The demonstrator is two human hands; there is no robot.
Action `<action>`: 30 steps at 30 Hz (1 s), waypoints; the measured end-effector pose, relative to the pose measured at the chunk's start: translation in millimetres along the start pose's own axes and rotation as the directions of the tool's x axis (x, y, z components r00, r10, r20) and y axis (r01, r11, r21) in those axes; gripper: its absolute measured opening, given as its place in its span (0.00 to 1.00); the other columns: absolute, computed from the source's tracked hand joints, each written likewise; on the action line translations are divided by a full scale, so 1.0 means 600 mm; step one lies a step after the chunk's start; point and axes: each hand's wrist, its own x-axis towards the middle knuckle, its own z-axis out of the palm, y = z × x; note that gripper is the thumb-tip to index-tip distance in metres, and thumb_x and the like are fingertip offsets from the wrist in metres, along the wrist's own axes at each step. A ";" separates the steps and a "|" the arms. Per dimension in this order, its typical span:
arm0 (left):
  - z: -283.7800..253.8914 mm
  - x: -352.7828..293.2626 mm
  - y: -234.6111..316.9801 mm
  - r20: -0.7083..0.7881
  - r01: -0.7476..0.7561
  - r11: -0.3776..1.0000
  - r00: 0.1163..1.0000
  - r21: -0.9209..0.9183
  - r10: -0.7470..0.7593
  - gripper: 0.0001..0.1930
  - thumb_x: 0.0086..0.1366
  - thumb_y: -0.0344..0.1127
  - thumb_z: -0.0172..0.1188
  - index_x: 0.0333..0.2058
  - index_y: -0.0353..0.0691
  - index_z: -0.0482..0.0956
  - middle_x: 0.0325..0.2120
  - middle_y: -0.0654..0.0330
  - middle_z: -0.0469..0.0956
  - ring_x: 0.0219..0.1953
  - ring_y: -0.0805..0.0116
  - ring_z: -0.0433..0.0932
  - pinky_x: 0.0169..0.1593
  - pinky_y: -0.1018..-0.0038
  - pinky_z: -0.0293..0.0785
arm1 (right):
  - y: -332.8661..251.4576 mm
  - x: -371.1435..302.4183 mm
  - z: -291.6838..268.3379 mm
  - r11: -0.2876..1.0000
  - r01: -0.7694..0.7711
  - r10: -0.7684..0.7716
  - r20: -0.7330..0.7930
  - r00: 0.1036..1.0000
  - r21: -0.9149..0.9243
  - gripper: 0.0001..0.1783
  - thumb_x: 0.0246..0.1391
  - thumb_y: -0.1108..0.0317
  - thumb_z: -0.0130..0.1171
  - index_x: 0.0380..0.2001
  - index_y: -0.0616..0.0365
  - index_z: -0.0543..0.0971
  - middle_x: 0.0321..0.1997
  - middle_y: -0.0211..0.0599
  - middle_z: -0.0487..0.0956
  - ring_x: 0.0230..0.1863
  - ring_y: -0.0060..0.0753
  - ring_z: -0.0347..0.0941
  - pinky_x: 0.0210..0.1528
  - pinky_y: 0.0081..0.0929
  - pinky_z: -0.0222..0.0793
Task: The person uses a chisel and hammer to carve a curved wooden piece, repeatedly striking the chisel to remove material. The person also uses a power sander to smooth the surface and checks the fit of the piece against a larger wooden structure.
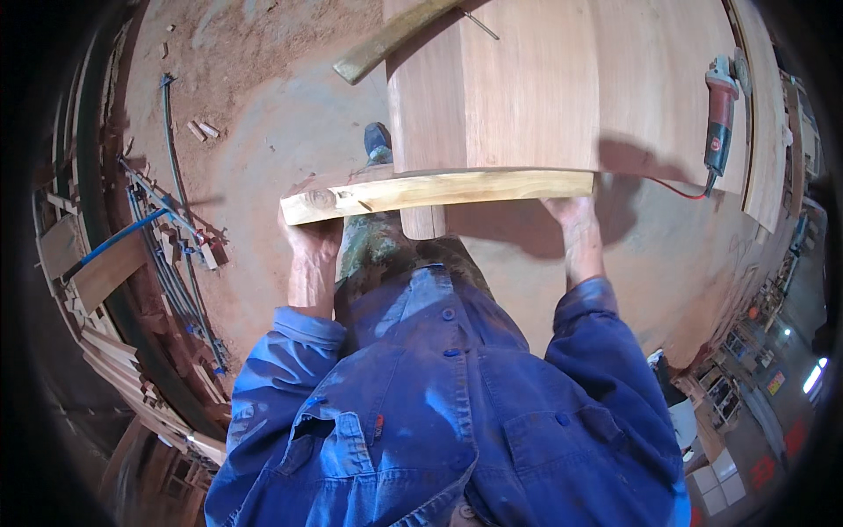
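Note:
My left hand (313,241) and my right hand (570,211) hold a pale wooden bar (457,190) level in front of my body, one near each end. The bar has a knot near its left end and bows slightly. My fingers are partly hidden beneath and behind it. Just beyond lies a broad wooden panel (527,88) of joined boards, its near edge close to the bar. Below the bar's middle shows a rounded wooden end (423,223); what it belongs to is hidden.
A red and black angle grinder (720,114) with a red cord lies at the panel's right. A wooden tool handle (386,46) juts over the panel's far left corner, beside a thin metal rod (480,25). Bar clamps (167,198) and wood offcuts (202,131) lie on the floor leftward.

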 end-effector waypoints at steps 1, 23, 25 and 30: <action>-0.005 -0.002 0.005 0.025 0.007 0.999 1.000 0.047 -0.009 0.25 0.66 0.49 0.45 0.51 0.32 0.71 0.48 0.47 0.74 0.52 0.46 0.74 0.60 0.48 0.70 | 0.006 -0.003 -0.006 1.000 -0.013 0.012 -0.022 1.000 -0.020 0.29 0.62 0.46 0.46 0.58 0.55 0.70 0.57 0.41 0.74 0.56 0.44 0.72 0.56 0.50 0.71; -0.028 0.079 0.043 0.216 -0.008 0.974 0.975 0.224 -0.042 0.29 0.69 0.54 0.46 0.56 0.34 0.71 0.57 0.50 0.71 0.59 0.54 0.67 0.65 0.57 0.61 | 0.021 0.059 -0.042 1.000 0.009 -0.012 -0.292 0.956 -0.014 0.28 0.69 0.46 0.35 0.62 0.50 0.66 0.67 0.39 0.67 0.64 0.42 0.66 0.65 0.45 0.66; -0.031 0.083 0.044 0.219 0.008 0.974 0.974 0.228 -0.059 0.29 0.69 0.54 0.46 0.55 0.33 0.72 0.56 0.49 0.72 0.59 0.54 0.67 0.65 0.58 0.61 | 0.013 0.065 -0.037 1.000 0.013 -0.017 -0.286 0.958 -0.017 0.28 0.69 0.46 0.36 0.62 0.51 0.66 0.67 0.39 0.67 0.64 0.42 0.66 0.65 0.46 0.66; -0.023 0.078 0.041 0.247 0.011 0.966 0.966 0.260 -0.077 0.28 0.70 0.53 0.46 0.52 0.31 0.74 0.57 0.48 0.72 0.60 0.53 0.66 0.66 0.58 0.60 | -0.001 0.063 -0.073 0.997 0.017 -0.029 -0.179 0.983 -0.069 0.28 0.69 0.46 0.36 0.62 0.51 0.66 0.66 0.40 0.67 0.64 0.43 0.66 0.65 0.46 0.66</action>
